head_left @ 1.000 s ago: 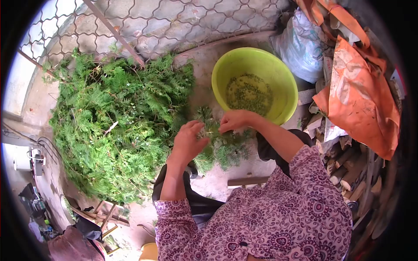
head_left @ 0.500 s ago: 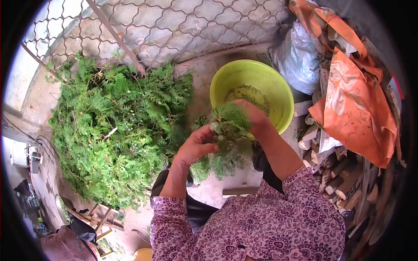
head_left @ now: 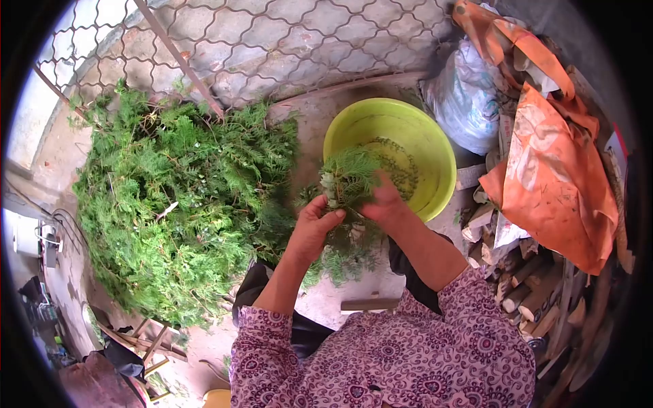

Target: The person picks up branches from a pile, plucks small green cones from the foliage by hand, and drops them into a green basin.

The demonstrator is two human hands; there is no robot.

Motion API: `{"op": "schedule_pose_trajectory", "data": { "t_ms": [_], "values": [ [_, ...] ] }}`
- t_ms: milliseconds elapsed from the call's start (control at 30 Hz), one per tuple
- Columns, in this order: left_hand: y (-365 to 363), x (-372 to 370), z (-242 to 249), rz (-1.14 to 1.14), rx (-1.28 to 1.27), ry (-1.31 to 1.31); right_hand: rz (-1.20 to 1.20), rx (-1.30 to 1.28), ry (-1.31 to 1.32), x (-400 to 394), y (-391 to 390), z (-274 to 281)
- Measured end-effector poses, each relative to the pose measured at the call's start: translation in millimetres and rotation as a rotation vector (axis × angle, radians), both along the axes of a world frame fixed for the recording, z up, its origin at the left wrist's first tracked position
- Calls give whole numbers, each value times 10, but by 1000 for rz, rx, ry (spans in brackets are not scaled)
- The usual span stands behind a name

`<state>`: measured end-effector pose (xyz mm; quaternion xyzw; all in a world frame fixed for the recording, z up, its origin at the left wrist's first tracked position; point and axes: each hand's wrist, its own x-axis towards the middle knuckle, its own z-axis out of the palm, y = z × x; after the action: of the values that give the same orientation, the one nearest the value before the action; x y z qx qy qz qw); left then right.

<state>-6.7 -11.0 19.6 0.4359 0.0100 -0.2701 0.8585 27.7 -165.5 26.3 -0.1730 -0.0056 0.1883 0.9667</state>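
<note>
Between my hands, in front of the basin, is a leafy evergreen branch (head_left: 354,166) with pale green cones (head_left: 328,182). The thumb and fingers of my left hand (head_left: 314,226) are pinched on its left side, just below the cones. My right hand (head_left: 386,202) is closed at the branch's right side; its fingertips are blurred and partly behind the foliage. Right behind the branch stands a yellow-green plastic basin (head_left: 435,146), with many small dark green pieces (head_left: 401,160) scattered over its bottom. More foliage hangs below my hands.
A large heap of cut evergreen branches (head_left: 183,197) lies to the left. Wire mesh (head_left: 286,41) runs along the back wall. At the right are a stuffed white sack (head_left: 469,98), an orange plastic sheet (head_left: 558,183) and stacked firewood (head_left: 534,292). A wooden block (head_left: 367,304) lies near my legs.
My left hand has gone from open fingers to a pinch on the branch. My right hand has shifted slightly left and down, away from over the basin. The view has moved a little.
</note>
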Motion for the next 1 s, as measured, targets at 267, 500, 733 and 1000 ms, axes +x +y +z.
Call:
{"op": "schedule_pose_trajectory", "data": {
  "t_ms": [267,500,733,1000],
  "values": [
    [108,41,-2,200,47,-97,-411,-1177,-87,139,-195,374],
    [81,89,-101,362,319,-331,-373,-1464,-564,-184,63,387],
    [13,35,-83,270,447,-423,-114,-1596,-581,-107,32,329],
    [51,51,64,177,96,-163,301,-746,-253,-76,-199,372]
  ]
}}
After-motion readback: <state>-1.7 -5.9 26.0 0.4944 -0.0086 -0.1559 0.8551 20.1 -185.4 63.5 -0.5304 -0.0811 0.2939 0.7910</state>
